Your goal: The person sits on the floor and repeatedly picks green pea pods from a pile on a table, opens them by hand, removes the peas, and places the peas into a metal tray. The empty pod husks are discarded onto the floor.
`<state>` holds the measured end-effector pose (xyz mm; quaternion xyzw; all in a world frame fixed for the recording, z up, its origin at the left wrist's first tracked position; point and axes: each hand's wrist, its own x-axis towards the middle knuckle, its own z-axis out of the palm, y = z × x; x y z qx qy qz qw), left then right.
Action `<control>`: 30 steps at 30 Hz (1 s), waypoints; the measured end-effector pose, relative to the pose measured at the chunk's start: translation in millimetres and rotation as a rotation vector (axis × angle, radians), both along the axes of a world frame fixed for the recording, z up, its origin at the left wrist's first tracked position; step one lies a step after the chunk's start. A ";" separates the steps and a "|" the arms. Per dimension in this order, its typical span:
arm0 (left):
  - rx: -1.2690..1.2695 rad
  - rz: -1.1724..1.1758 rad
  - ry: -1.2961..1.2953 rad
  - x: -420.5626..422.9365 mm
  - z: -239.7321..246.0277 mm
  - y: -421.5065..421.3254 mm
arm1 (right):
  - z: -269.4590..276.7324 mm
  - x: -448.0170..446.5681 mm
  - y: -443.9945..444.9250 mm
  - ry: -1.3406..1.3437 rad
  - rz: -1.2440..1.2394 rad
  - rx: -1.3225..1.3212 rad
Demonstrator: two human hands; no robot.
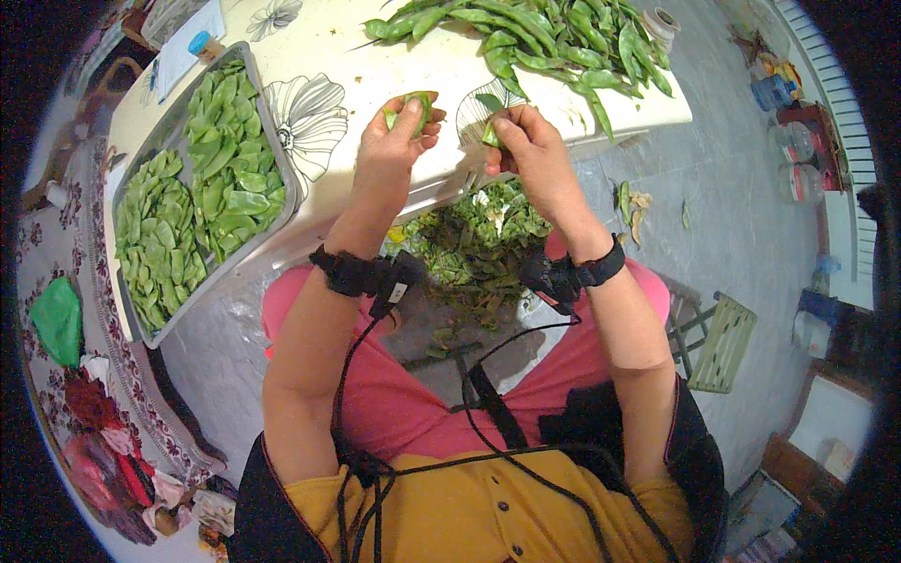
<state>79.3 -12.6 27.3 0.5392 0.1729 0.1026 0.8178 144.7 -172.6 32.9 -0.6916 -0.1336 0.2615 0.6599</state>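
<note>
My left hand [396, 137] is closed around green bean pieces [425, 112] above the near side of the table. A short distance to the right, my right hand [529, 144] pinches a piece of flat green bean pod [491, 134] between thumb and fingers. Whole flat green beans [556, 35] lie in a heap at the table's far right, some poking over the edge. To the left rests a grey tray [278, 141] holding two piles of broken bean pieces, a left pile [160, 232] and a right pile [232, 155]. Both wrists wear black straps with cabled devices.
Plant trimmings [479, 246] are heaped below the table edge, between my knees. A jar with a blue lid [204, 44] stands behind the tray. A folding stool [721, 343] is on the floor at right. Large plastic bottles [799, 183] line the right wall. Black cables cross my lap.
</note>
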 end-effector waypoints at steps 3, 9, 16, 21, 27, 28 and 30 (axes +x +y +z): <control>-0.313 -0.110 -0.050 -2.4 -0.2 3.1 | 4.1 -2.8 0.0 0.244 -0.036 0.283; -0.704 -0.140 -0.067 0.8 -5.2 -2.2 | 8.0 -7.3 6.0 0.179 -0.016 0.406; -0.902 -0.218 -0.114 2.6 -29.0 -9.1 | -11.4 -13.7 7.5 -0.133 0.115 0.266; -1.226 -0.063 -0.095 -13.7 -5.4 9.1 | -3.5 -10.7 -2.3 -0.125 0.091 0.332; -1.135 0.065 -0.494 -95.4 59.3 140.4 | -8.2 8.0 -8.6 0.047 0.106 0.357; -1.187 0.080 -0.493 -113.0 68.8 168.3 | -9.9 7.9 -8.9 0.050 0.083 0.323; -0.767 0.650 -0.610 -130.8 81.2 221.9 | -12.3 3.3 -7.4 0.052 0.095 0.309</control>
